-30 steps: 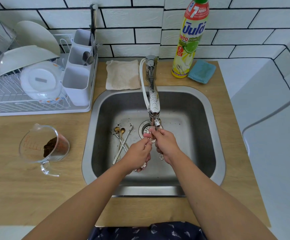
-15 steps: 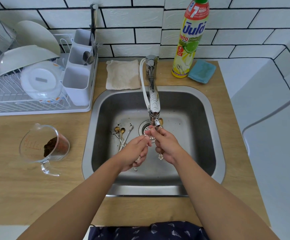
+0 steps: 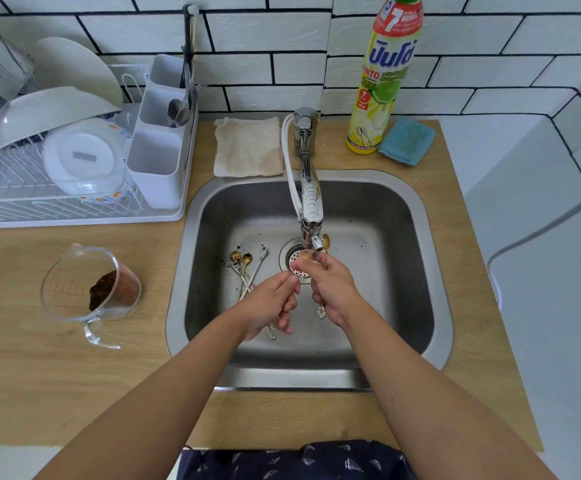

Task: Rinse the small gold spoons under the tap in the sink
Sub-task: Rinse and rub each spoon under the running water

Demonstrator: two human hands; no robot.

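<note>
Right hand (image 3: 334, 292) pinching a gold spoon (image 3: 325, 242) by its thin stem, bowl up at the tap (image 3: 311, 216) spout, flower charm hanging below the palm; left hand (image 3: 271, 304) curled round another thin handle, its tip poking out beneath; more spoons (image 3: 247, 268) lying on the sink (image 3: 403, 271) floor left of the drain. Probably light, stiff, slippery when wet; best gripped mid-stem, clear of the bowl.

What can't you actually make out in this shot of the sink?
Head view only:
- Water from the tap: too faint to tell whether it runs.
- Spoon in the right hand: stem hidden by the fingers.
- What the left hand grips: hidden by its fingers.
- Loose spoons: overlapping, uncountable.
</note>
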